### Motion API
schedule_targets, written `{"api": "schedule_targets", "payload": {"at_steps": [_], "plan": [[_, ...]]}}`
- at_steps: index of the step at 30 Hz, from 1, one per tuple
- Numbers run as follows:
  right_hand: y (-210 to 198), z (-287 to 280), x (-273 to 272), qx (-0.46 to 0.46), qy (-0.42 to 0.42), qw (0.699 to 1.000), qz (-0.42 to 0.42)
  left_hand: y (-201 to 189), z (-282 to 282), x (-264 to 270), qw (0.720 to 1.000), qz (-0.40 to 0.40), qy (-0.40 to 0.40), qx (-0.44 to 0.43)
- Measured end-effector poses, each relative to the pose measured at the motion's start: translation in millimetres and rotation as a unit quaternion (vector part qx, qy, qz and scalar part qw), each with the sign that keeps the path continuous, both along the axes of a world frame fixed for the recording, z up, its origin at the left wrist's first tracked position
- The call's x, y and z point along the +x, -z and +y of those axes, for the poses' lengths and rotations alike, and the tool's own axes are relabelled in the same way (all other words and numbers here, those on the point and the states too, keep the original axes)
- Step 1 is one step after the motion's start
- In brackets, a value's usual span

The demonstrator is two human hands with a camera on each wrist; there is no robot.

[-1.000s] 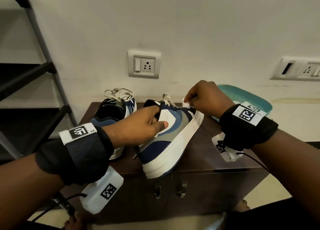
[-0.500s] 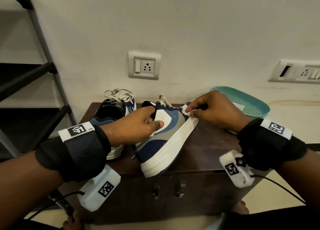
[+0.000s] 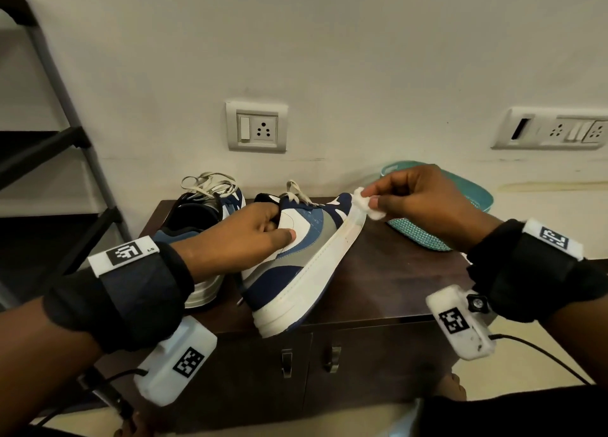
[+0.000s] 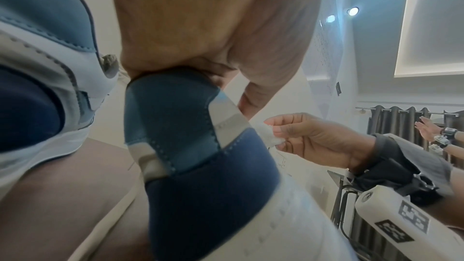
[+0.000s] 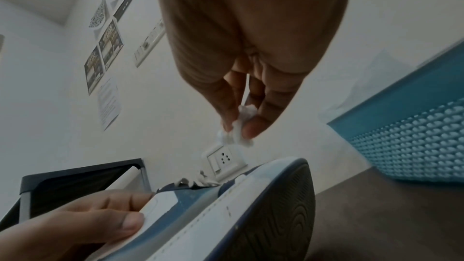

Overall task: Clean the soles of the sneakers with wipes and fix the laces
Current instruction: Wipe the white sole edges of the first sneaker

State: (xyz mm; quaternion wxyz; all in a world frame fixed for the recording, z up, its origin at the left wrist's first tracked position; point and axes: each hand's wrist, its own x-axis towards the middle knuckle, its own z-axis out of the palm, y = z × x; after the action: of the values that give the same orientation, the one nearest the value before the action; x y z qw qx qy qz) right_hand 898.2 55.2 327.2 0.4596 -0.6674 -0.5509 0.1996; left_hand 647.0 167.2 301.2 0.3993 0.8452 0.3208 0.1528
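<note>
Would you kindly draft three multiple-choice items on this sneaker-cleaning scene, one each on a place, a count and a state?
1. Where is the teal basket?
A. on the cabinet's right side, by the wall
B. on the black shelf
C. on the floor

2. How many sneakers are on the cabinet?
A. one
B. two
C. four

3. What is the right hand doing?
A. resting flat on the cabinet
B. tying a lace
C. pinching a crumpled white wipe

Answers: 1 A, it sits behind the right hand near the wall. 2 B, the left hand holds the tilted sneaker and the second sneaker stands beside it. 3 C, the wipe is between its fingertips at that sneaker's toe.
</note>
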Motion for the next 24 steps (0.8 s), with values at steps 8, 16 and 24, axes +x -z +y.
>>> {"api": "schedule_targets", "payload": {"at_steps": [8, 16, 24], "plan": [[-16.3, -14.3, 12.5, 0.103, 0.034, 0.993, 0.043, -8.0, -5.4, 2.7, 0.993, -0.002, 0.106, 0.049], [-16.4, -35.5, 42.9, 0.081, 0.082, 0.993, 0.009, -18.2, -20.0, 27.7, 0.937, 0.061, 0.136, 0.315], [-0.3, -54.2, 62.9, 0.001, 0.065, 0.998, 0.006, -15.5, 3.3, 40.6, 0.897, 0.083, 0.170, 0.399]]}}
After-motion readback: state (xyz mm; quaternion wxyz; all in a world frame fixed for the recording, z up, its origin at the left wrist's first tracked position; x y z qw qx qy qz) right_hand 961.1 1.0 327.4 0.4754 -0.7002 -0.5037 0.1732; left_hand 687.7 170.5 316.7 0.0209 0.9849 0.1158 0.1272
